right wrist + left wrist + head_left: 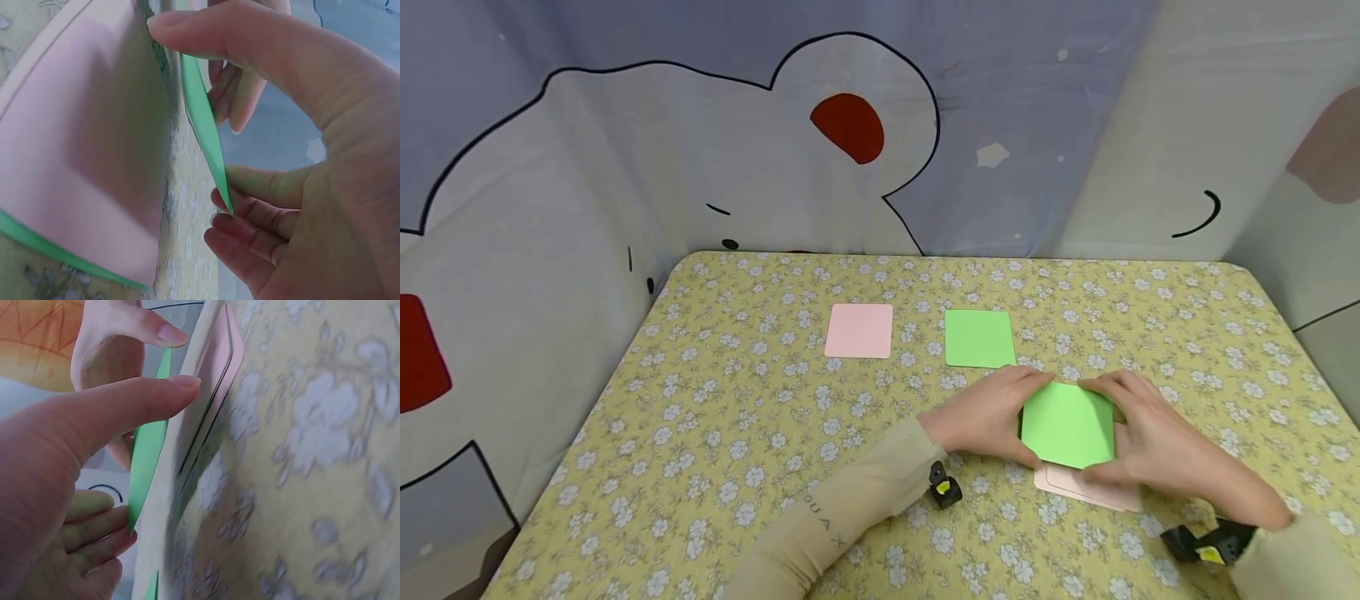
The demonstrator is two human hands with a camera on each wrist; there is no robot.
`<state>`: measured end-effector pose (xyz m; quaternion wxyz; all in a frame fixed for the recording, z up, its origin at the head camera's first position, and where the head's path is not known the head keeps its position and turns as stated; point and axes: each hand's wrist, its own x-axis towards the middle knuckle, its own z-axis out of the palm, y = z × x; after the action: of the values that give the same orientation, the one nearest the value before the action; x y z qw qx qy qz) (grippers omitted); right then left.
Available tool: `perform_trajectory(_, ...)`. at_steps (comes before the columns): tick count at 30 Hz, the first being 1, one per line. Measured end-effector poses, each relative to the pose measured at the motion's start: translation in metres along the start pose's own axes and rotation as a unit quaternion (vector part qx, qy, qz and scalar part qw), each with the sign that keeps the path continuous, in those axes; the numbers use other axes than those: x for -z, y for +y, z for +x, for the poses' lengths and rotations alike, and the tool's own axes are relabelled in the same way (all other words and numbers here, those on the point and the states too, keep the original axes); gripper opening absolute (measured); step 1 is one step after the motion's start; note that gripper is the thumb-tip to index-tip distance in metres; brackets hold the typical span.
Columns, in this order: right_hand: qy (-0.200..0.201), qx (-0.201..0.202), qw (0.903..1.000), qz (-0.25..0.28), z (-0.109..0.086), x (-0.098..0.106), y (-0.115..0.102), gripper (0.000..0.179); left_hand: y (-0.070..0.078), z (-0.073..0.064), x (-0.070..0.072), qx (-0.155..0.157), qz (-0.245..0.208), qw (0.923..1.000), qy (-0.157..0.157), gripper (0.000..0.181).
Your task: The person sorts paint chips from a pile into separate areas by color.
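Both hands hold a green square sheet of paper (pixel 1069 425) above the right part of the table. My left hand (pixel 988 417) grips its left side between thumb and fingers, while my right hand (pixel 1157 437) grips the right side. In the left wrist view the held green paper (pixel 149 462) appears nearly edge-on and slightly bowed, raised off the table. Below it lie overlapping pink square sheets (pixel 1086 487), partly covered by the green one and the right hand. The right wrist view shows a green edge (pixel 59 253) sticking out beneath the pink paper (pixel 81 144).
A pink square (pixel 859 331) lies flat farther back, with another green square (pixel 979 337) to its right. The yellow floral tablecloth (pixel 737 433) covers the table. A printed curtain (pixel 1000 125) hangs behind it and along the sides.
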<state>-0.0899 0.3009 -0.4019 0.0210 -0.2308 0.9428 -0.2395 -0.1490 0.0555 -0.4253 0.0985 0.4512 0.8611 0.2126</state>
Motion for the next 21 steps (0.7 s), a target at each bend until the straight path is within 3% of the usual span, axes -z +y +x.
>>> perform_trajectory(11, 0.029, 0.047, 0.9984, -0.011, 0.03, -0.004, -0.003, 0.105, -0.017, -0.007, 0.017, 0.047, -0.019, 0.9986, 0.013, 0.118)
perform_trajectory(21, 0.002, 0.046, 0.9989, 0.005, 0.066, -0.005, -0.004, 0.104, -0.039, -0.012, 0.032, 0.069, -0.023, 0.9966, 0.038, 0.117)
